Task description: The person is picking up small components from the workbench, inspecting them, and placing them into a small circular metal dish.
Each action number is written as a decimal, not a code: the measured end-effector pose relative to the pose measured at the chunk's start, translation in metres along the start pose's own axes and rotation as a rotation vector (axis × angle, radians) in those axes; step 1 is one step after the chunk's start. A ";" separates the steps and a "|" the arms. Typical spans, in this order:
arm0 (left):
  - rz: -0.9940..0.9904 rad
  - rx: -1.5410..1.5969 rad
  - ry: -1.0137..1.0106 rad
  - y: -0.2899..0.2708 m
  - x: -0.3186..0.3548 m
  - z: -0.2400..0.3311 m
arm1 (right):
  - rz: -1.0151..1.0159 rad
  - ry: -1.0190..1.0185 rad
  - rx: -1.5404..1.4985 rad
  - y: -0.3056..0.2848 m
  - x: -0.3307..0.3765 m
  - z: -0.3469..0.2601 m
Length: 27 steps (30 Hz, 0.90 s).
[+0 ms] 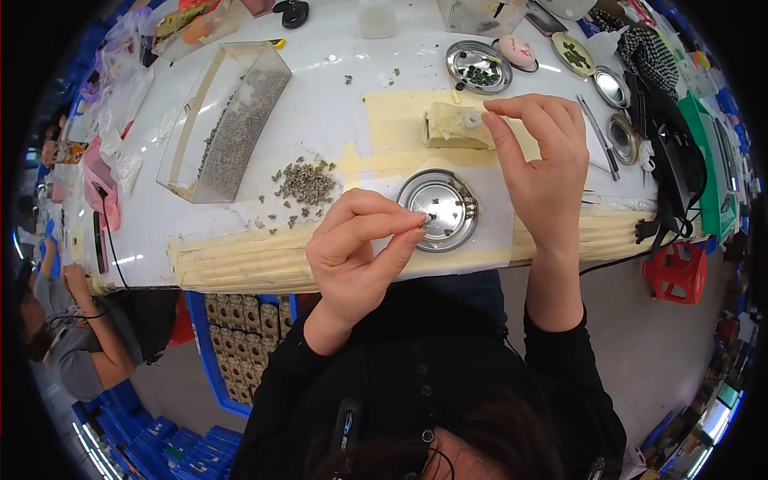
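Note:
My left hand [356, 252] pinches a small metal part [423, 225] between thumb and fingertips, above the left side of a round metal dish [441, 240]. A few similar small parts lie in that dish. My right hand [548, 152] is raised to the right of the dish, thumb and forefinger closed together. Their tips are beside a small white tip [474, 119] on a tape-covered block [445, 128]; what they hold, if anything, is too small to make out. Left of the dish, a loose pile of small metal parts [306, 183] is spread on the table.
A clear box [184, 152] of grey granules stands at the left. Farther back are a metal plate [456, 58] with dark green pieces and a pink rounded object [518, 51]. Tweezers [598, 136] lie at the right. Below the table edge, a blue tray [210, 352] holds metal parts.

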<state>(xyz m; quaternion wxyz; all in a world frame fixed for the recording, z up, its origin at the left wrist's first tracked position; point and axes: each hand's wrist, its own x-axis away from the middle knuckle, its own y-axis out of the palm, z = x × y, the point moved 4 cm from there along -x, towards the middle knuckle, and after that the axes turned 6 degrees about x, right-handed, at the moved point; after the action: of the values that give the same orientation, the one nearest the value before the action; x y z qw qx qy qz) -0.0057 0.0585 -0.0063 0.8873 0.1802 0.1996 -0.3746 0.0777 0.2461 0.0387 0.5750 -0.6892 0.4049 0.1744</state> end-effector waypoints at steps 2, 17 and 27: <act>0.002 0.005 0.005 0.000 0.000 0.000 | 0.014 -0.004 -0.003 0.000 0.001 -0.001; 0.011 0.004 -0.042 -0.001 0.004 -0.003 | -0.105 0.267 -1.084 -0.008 0.040 -0.044; 0.012 -0.014 -0.030 0.000 0.003 -0.001 | -0.123 0.305 -1.146 -0.003 0.045 -0.048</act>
<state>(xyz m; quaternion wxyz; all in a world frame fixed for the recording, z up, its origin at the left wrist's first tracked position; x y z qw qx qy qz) -0.0039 0.0570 -0.0087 0.8936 0.1695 0.1876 -0.3708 0.0969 0.1856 0.0222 0.0558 -0.9292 0.2834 0.2306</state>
